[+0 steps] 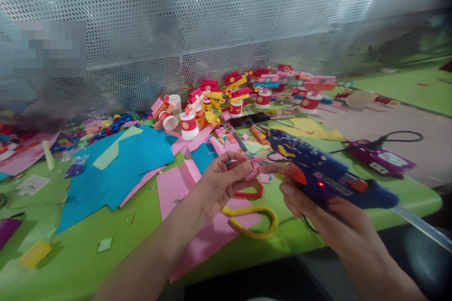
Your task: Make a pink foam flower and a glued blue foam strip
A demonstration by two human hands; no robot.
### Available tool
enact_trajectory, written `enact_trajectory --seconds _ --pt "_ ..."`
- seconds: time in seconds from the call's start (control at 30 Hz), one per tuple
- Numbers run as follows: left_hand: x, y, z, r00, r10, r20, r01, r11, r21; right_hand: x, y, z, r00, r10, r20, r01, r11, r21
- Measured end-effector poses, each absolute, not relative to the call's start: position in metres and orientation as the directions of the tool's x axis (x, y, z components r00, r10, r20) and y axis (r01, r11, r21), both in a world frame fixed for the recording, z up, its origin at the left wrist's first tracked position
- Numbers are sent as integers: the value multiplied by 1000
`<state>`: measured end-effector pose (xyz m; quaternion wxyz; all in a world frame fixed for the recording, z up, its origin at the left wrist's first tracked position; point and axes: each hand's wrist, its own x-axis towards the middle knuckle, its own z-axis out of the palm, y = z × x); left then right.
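Observation:
My left hand (pixel 226 178) pinches a small pink piece of folded or coiled paper (pixel 252 170) between thumb and fingers; its exact shape is blurred. In my right hand (pixel 318 207) is a dark blue hot glue gun (pixel 318 164), its red light lit and a clear glue stick (pixel 420 225) jutting from the back. The gun points up and left, and my right index finger reaches toward the pink paper. Under my left hand lie scissors with yellow and red handles (pixel 273 225), on pink paper sheets (pixel 197 249).
Blue paper sheets (pixel 84 193) cover the green table (pixel 141 254) at left. Behind stand several decorated paper cups (pixel 189 124) with rolled-paper tops. A purple power strip (pixel 381 157) with a cord lies at right. A perforated metal panel (pixel 226 23) rises along the back.

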<state>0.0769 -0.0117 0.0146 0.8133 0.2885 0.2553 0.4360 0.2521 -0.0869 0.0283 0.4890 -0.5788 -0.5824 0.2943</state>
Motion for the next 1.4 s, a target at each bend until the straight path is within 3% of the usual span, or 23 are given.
enact_trajectory --seconds 0.1,0.27,0.5,0.77,1.4 --pt "77 -10 11 482 864 -144 -567 433 700 255 -85 18 198 963 181 376 96 -922" --pt "78 -9 7 501 852 -151 -542 445 713 261 -81 10 114 958 263 391 200 -898" --pt "76 -10 10 512 848 -141 -526 439 729 252 -83 27 136 965 222 296 174 -939" --pt "76 -9 11 461 868 -183 -578 450 681 252 -93 45 273 929 251 235 189 -953" --pt "76 -5 13 266 945 -188 -563 311 765 273 -97 26 126 983 134 335 85 -938"
